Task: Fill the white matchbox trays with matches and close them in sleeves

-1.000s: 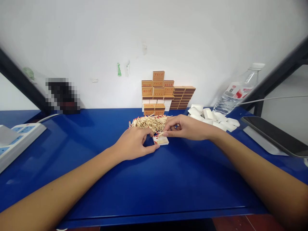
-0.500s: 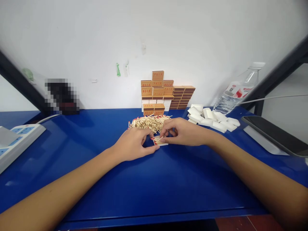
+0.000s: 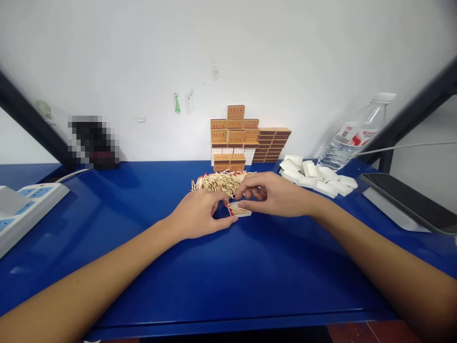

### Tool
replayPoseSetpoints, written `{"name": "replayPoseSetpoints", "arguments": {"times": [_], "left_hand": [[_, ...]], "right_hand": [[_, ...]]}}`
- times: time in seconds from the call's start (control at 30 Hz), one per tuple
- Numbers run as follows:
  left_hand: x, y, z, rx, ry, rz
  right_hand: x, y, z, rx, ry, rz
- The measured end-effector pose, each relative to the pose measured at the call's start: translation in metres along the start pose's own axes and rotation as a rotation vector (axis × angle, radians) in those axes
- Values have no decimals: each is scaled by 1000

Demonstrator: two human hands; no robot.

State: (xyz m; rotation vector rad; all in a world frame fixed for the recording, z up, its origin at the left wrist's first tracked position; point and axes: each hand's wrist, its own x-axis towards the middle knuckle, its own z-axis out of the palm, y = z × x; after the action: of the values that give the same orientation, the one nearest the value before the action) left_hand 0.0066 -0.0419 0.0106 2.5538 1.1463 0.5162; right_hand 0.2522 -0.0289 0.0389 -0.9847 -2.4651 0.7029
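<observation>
A small white matchbox tray [image 3: 240,210] with a few red-tipped matches in it lies on the blue table [image 3: 214,276]. My left hand [image 3: 197,214] rests curled against the tray's left side, thumb along its near edge. My right hand [image 3: 276,194] is over the tray's right side, fingers bent and touching the matches in it. A loose pile of matches [image 3: 219,181] lies just behind both hands.
Stacked brown matchboxes [image 3: 246,138] stand against the white wall. A heap of white empty trays [image 3: 316,175] lies at the right, with a water bottle [image 3: 353,136] behind it. A dark phone [image 3: 410,201] sits far right; a power strip [image 3: 24,205] far left.
My right hand has shifted left from the pile onto the tray and laid matches in it. My left hand has stayed on the tray.
</observation>
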Motion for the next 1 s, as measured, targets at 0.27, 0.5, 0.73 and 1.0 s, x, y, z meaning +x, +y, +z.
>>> {"name": "replayPoseSetpoints", "arguments": {"times": [0.27, 0.5, 0.73, 1.0], "left_hand": [[-1, 0, 0, 0, 7, 3], [-1, 0, 0, -4, 19, 8], [0, 1, -1, -12, 4, 3], [0, 2, 0, 6, 0, 15]], "right_hand": [[0, 0, 3, -46, -40, 18], [2, -2, 13, 26, -52, 36], [1, -2, 7, -48, -71, 57], [3, -4, 13, -16, -50, -19]]}}
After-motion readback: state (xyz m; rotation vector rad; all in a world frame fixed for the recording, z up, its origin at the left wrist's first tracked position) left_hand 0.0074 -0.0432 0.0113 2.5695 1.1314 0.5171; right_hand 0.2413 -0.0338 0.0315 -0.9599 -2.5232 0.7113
